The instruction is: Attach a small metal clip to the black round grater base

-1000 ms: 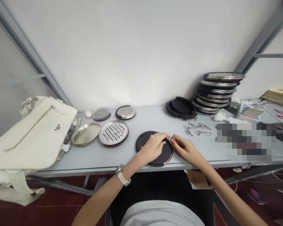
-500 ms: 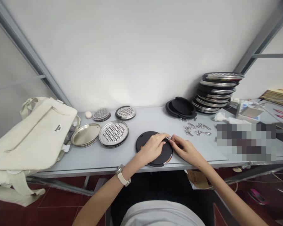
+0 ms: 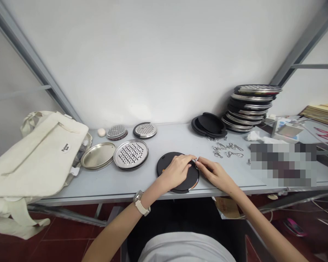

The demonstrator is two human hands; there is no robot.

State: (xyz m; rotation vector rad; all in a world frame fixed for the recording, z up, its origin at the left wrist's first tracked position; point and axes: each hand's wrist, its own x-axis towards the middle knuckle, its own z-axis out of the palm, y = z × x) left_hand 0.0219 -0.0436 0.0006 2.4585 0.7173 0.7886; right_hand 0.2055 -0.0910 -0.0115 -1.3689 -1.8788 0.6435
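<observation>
A black round disc (image 3: 166, 160) lies near the front edge of the table, with an orange mark on its rim. My left hand (image 3: 177, 169) rests across its top, fingers curled toward the upper right rim, gripping the disc there. At that same rim my right hand (image 3: 211, 171) has thumb and forefinger pinched on a small metal clip (image 3: 196, 166), part of which shows between the two hands. Its exact fit on the disc is hidden by my fingers. Several loose metal clips (image 3: 229, 147) are scattered to the right.
To the left are a grater disc (image 3: 131, 154), plain metal discs (image 3: 98, 154) and a cream bag (image 3: 38, 156). Black round trays (image 3: 211, 125) sit at the back, beside a tall stack of discs (image 3: 248, 109). A blurred-out patch (image 3: 282, 165) covers the right side.
The hands stay at the disc's rim, and slightly more of the small clip shows by my right fingertips. The whole view has shifted slightly.
</observation>
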